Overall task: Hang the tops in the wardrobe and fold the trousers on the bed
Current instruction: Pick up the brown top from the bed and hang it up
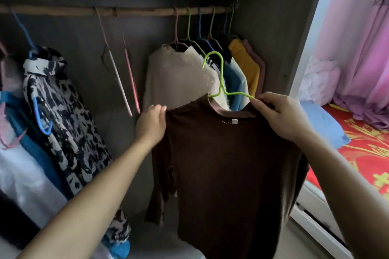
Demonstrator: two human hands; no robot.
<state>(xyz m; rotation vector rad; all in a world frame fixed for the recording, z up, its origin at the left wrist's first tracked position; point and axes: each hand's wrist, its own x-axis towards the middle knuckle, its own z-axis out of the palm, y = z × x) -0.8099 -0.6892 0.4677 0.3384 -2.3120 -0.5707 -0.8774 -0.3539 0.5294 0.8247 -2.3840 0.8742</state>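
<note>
A brown long-sleeved top [227, 166] hangs in front of me at the open wardrobe, with a green hanger [221, 82] poking out of its neck. My left hand [150, 124] grips the top's left shoulder. My right hand [282, 115] pinches the right shoulder together with the hanger's arm. The hanger's hook is free, well below the wooden rail [130, 11]. A cream top [179, 78] hangs on the rail right behind it, followed by blue, yellow and pink tops.
Two empty pink hangers [124, 73] dangle at the middle of the rail. A black-and-white patterned garment [63, 111] and other clothes hang at the left. To the right lies the bed [362, 153] with a red cover, a blue garment [324, 126] and pink curtains [357, 38].
</note>
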